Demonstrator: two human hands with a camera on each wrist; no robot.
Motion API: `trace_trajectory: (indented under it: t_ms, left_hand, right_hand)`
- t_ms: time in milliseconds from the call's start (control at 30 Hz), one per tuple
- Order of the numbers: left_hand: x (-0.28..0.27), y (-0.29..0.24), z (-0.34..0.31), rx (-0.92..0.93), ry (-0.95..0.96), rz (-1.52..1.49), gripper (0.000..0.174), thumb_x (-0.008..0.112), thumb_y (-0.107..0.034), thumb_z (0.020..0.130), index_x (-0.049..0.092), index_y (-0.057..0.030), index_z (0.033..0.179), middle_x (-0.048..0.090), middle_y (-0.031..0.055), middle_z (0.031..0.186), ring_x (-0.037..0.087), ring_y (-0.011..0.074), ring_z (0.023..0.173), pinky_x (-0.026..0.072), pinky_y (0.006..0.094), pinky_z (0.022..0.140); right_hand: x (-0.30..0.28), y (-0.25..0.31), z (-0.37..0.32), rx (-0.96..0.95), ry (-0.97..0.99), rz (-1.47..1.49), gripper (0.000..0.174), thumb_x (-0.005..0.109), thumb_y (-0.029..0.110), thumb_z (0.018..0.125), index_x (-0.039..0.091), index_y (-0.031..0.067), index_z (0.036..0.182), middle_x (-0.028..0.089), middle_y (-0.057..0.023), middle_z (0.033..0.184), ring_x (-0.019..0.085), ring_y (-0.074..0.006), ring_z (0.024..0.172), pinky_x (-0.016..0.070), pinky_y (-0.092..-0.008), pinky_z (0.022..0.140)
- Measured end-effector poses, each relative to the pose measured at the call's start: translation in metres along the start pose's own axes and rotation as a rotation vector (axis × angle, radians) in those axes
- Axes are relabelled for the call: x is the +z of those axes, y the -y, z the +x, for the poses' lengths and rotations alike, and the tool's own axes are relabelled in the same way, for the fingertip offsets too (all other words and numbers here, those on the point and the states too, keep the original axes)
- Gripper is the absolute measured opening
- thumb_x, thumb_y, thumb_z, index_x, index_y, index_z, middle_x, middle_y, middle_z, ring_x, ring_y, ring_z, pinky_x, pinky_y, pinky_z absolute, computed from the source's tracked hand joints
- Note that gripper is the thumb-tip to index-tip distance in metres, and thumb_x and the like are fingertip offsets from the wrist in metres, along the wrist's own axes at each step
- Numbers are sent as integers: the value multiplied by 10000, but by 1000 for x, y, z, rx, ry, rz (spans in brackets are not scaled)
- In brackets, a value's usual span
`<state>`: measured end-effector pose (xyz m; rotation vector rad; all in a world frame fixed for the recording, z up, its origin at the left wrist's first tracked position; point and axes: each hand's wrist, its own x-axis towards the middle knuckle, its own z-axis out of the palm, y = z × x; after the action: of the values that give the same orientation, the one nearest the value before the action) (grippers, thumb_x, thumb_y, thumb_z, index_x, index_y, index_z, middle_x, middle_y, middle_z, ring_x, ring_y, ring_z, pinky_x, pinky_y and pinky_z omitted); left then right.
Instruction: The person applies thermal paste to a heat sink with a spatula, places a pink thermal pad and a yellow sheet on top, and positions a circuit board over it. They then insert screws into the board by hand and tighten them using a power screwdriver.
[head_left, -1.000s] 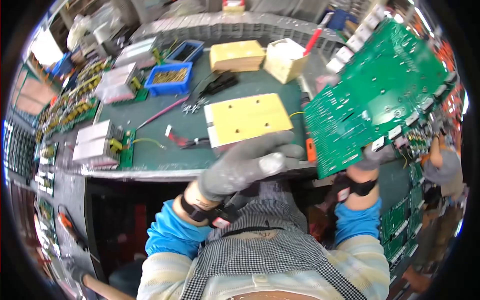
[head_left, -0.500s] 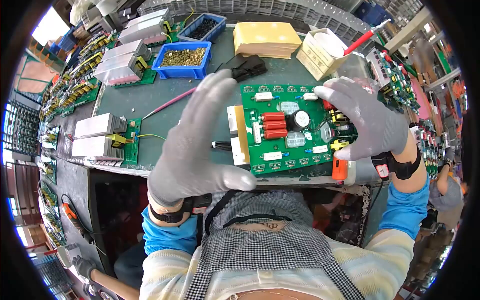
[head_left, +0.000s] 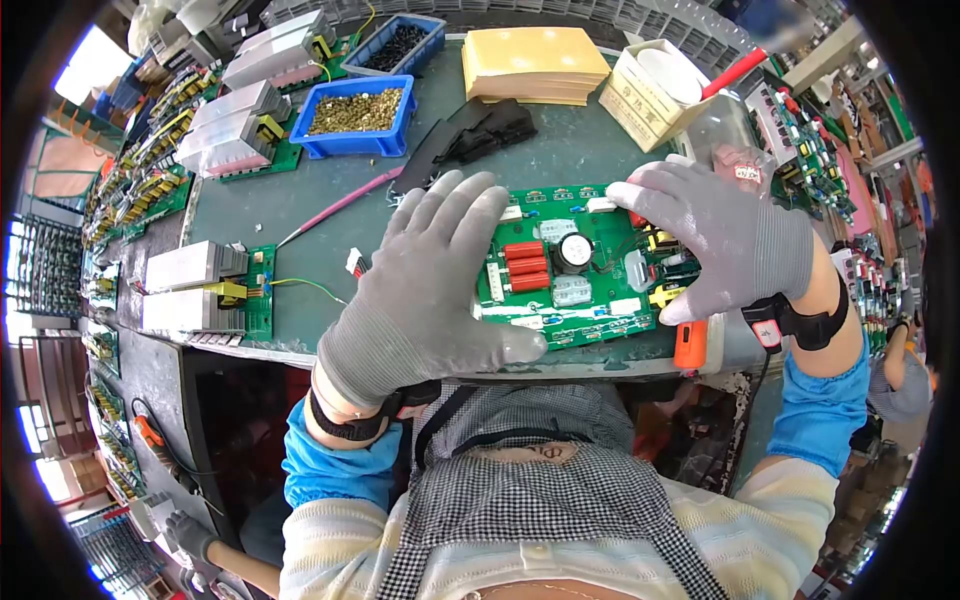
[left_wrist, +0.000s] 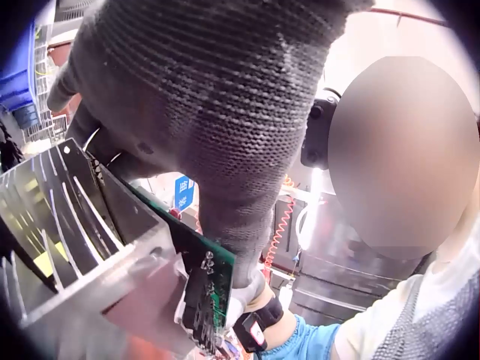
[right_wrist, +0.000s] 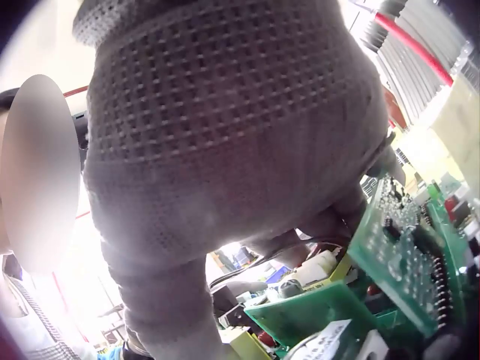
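A green circuit board (head_left: pixel 606 283) lies component side up on the bench before me, bearing red components and a round black capacitor (head_left: pixel 575 252). My gloved right hand (head_left: pixel 735 245) grips its right end, fingers toward the far edge and thumb toward the near edge. Over the left end lies my gloved left hand (head_left: pixel 415 290), its fingers extended and its thumb along the near edge. The left wrist view shows a finned metal heat sink (left_wrist: pixel 75 217) close against the board. Small upright green boards (right_wrist: pixel 307 315) stand below my right palm.
Behind are a blue tray of brass-coloured parts (head_left: pixel 355 113), a yellow stack (head_left: pixel 535 65) and a carton (head_left: pixel 650 100). A pink-handled tool (head_left: pixel 340 205) and a heat sink assembly (head_left: pixel 195 285) lie left. An orange-handled tool (head_left: pixel 690 343) sits by the right thumb.
The circuit board was raised at the right, underside showing; it came down component side up over the yellow-topped piece. My left hand has lowered onto its left end. The right hand keeps its grip.
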<state>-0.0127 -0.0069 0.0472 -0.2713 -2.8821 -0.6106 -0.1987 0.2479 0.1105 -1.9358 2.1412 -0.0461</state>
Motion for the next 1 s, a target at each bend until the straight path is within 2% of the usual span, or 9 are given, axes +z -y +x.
trace_trajectory:
  t_ms: [100, 200, 300, 400, 500, 633, 767, 900, 1000]
  left_hand:
    - [2, -6, -2, -7, 2, 91, 1246, 732, -829, 606, 404, 27, 1450, 431, 276, 1480, 415, 449, 1395, 321, 516, 1171]
    - [0, -4, -3, -25, 15, 17, 1152, 717, -774, 673, 400, 27, 1439, 443, 232, 1467, 396, 427, 1401, 276, 576, 1165]
    - [0, -4, -5, -43, 22, 24, 1161, 721, -772, 663, 399, 27, 1441, 441, 225, 1474, 406, 417, 1397, 277, 573, 1164]
    - [1, -4, -5, -37, 24, 8, 1170, 723, -777, 650, 402, 32, 1432, 460, 220, 1447, 434, 409, 1373, 279, 569, 1162]
    - [-3, -4, 3, -19, 73, 98, 1290, 740, -824, 577, 358, 36, 1459, 447, 247, 1459, 461, 449, 1343, 300, 559, 1161]
    - [-2, -7, -1, -19, 95, 146, 1296, 769, -793, 543, 359, 40, 1449, 459, 246, 1442, 484, 450, 1312, 297, 583, 1150]
    - [-12, -5, 12, -35, 185, 158, 1298, 762, -804, 548, 353, 43, 1443, 472, 240, 1420, 485, 437, 1321, 287, 594, 1155]
    - [-4, -12, 4, -16, 133, 290, 1296, 759, -807, 550, 358, 62, 1423, 475, 239, 1415, 488, 428, 1319, 261, 594, 1170]
    - [-17, -11, 19, -34, 283, 261, 1264, 753, -799, 573, 370, 77, 1401, 491, 240, 1391, 516, 420, 1286, 271, 580, 1166]
  right_hand:
    - [-2, 1, -3, 27, 48, -25, 1063, 842, 461, 621, 408, -38, 1453, 528, -221, 1328, 512, -383, 1269, 387, -514, 1088]
    - [4, 9, -2, 20, 6, -103, 1140, 847, 567, 600, 405, -37, 1460, 504, -220, 1360, 475, -380, 1317, 316, -539, 1136]
    - [10, 19, 0, 66, -23, -174, 1210, 834, 650, 558, 406, -37, 1459, 495, -213, 1369, 462, -375, 1336, 268, -545, 1163]
    - [20, 20, -1, 75, -61, -222, 1234, 835, 660, 539, 404, -42, 1459, 499, -217, 1355, 466, -369, 1332, 276, -539, 1164]
    - [17, 18, 1, 101, -54, -195, 1237, 828, 670, 541, 408, -48, 1457, 505, -224, 1342, 470, -370, 1323, 275, -531, 1171]
    - [19, 20, 1, 75, -61, -231, 1232, 806, 693, 556, 411, -48, 1458, 516, -227, 1324, 483, -388, 1293, 297, -505, 1160]
    - [20, 14, 3, 91, -42, -189, 1236, 800, 683, 589, 367, -49, 1487, 494, -235, 1349, 465, -384, 1319, 269, -528, 1171]
    - [22, 24, -2, 86, -19, -250, 1227, 770, 713, 617, 362, -51, 1487, 477, -250, 1371, 466, -386, 1325, 252, -533, 1175]
    - [20, 20, 3, 121, -25, -225, 1224, 758, 724, 637, 352, -53, 1493, 476, -253, 1374, 456, -372, 1339, 248, -538, 1176]
